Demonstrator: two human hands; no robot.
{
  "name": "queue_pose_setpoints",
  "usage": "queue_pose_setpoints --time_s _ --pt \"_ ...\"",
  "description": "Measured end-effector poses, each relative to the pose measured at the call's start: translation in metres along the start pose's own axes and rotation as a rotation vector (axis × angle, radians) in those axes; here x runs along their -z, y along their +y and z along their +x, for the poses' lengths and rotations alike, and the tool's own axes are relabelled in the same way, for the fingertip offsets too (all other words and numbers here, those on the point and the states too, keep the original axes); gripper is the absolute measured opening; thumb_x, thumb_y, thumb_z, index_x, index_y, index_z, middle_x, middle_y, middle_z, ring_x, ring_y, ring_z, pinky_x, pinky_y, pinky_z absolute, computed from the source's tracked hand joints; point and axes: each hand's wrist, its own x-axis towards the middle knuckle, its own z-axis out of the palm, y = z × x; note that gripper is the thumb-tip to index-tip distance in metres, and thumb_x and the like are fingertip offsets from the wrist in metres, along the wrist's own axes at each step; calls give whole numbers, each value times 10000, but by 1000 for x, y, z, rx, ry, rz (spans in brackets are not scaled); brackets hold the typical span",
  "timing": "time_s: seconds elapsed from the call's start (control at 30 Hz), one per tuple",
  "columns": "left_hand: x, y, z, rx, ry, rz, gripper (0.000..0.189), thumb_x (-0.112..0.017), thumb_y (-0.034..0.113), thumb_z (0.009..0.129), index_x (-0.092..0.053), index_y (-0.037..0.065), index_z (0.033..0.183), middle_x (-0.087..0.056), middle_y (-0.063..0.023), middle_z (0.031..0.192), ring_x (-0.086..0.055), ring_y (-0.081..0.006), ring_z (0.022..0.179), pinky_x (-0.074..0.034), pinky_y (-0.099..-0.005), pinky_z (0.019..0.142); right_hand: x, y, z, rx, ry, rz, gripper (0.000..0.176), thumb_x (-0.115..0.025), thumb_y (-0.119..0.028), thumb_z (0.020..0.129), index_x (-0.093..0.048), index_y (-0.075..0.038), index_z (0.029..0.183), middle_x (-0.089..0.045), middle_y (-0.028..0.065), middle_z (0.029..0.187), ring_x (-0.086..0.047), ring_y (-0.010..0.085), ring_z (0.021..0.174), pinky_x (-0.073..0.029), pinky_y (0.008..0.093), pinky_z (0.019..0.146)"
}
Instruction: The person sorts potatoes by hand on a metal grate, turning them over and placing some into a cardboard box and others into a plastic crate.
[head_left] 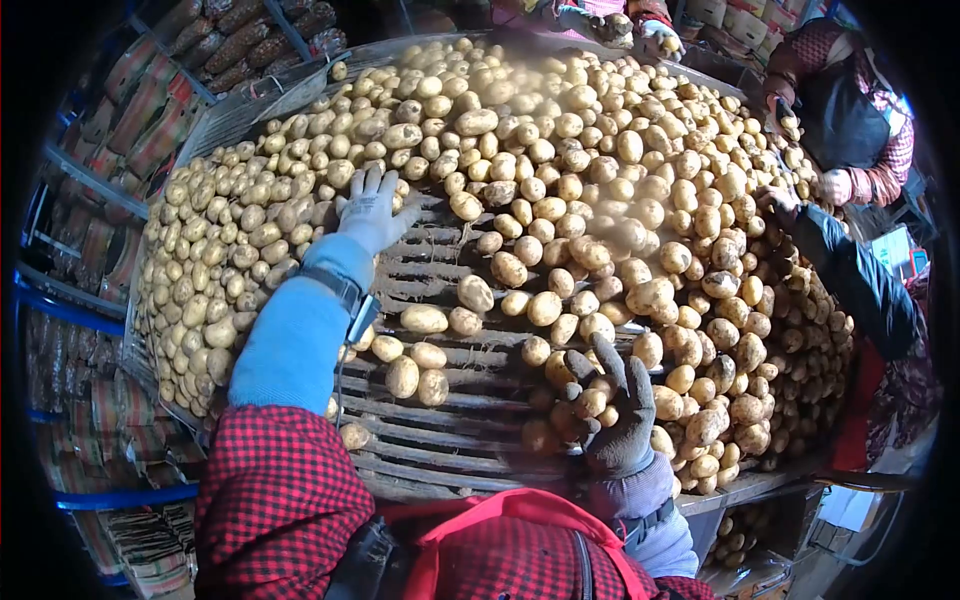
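Observation:
Potatoes [700, 330] lie heaped across a wide slatted table [430, 410]. My left hand [372, 212], in a pale glove, reaches forward over the heap's inner edge. Its fingers are spread against the potatoes and nothing is in its grasp. Nearer my body, on the right, my right hand [622, 425] wears a dark, dirty glove. Its fingers curl around several small potatoes [592, 402], partly hidden by the glove. Between the hands, a few loose potatoes [424, 319] rest on the soiled slats.
One co-worker [850, 120] leans over the table's far right corner. Another person's dark sleeve [860, 270] reaches in from the right. Gloved hands [660, 40] of someone else are at the far edge. Shelves with stacked packs [110, 240] stand to the left.

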Motion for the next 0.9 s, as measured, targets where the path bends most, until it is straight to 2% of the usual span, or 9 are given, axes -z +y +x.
queue_pose_setpoints --time_s 0.07,0.2,0.27,0.33,0.4,0.47,0.73,0.87,0.9 --pt "-1 3 -14 -6 16 -48 780 -672 542 920 -436 168 1563 -345 -155 1658 -279 -389 1544 -280 -635 1218 -3 -13 -3 -95 -61 202 595 -445 -467 1089 -463 -92 1550 -610 187 1400 -642 296 1211 -599 331 807" --pt "54 27 -79 -316 -267 89 639 -684 492 929 -567 186 1478 -492 -180 1550 -360 -399 1496 -355 -561 1200 2 -14 -4 -144 -167 171 608 -438 -473 1094 -472 -57 1534 -615 202 1385 -679 275 1069 -600 318 718" --pt "63 19 -73 -320 -435 -378 634 -688 462 944 -552 179 1495 -536 -184 1516 -432 -364 1460 -359 -505 1212 2 -10 -4 -33 -148 88 601 -411 -463 1099 -458 -64 1546 -622 205 1373 -695 258 957 -590 316 667" --pt "48 11 -54 -346 16 -332 634 -682 437 959 -531 167 1513 -541 -185 1521 -484 -349 1424 -361 -465 1214 0 -11 -5 -19 -175 21 598 -406 -456 1101 -446 -67 1553 -622 208 1372 -695 261 940 -585 313 652" --pt "44 11 -15 -266 141 -285 677 -653 481 977 -484 162 1549 -496 -196 1565 -451 -371 1454 -331 -463 1232 0 -15 -4 14 -195 -50 595 -401 -448 1103 -435 -69 1560 -621 211 1371 -696 265 922 -579 311 637" --pt "37 16 28 -199 57 -328 717 -628 539 982 -461 162 1569 -473 -227 1576 -422 -391 1474 -311 -477 1240 -2 -17 0 -176 -135 299 642 -471 -507 1071 -426 -105 1569 -601 233 1384 -688 310 967 -570 307 603" --pt "31 70 80 34 -15 -132 912 -648 697 883 -419 157 1582 -524 -245 1515 -514 -401 1399 -406 -527 1162 -5 -23 -1 -262 -29 332 637 -453 -532 1081 -427 -122 1567 -576 232 1396 -681 291 980 -575 289 638" --pt "35 57 54 75 -122 -231 964 -674 692 875 -401 116 1597 -505 -235 1550 -481 -393 1441 -397 -497 1180 3 -17 2 -228 -254 292 604 -429 -524 1086 -471 -129 1541 -633 210 1366 -680 201 887 -472 248 521" --pt "6 42 62 1 6 -294 895 -715 640 866 -496 71 1522 -510 -245 1539 -496 -379 1430 -397 -473 1188 9 -13 6 -218 -371 312 597 -440 -517 1086 -479 -128 1536 -629 213 1376 -684 205 884 -474 254 521"
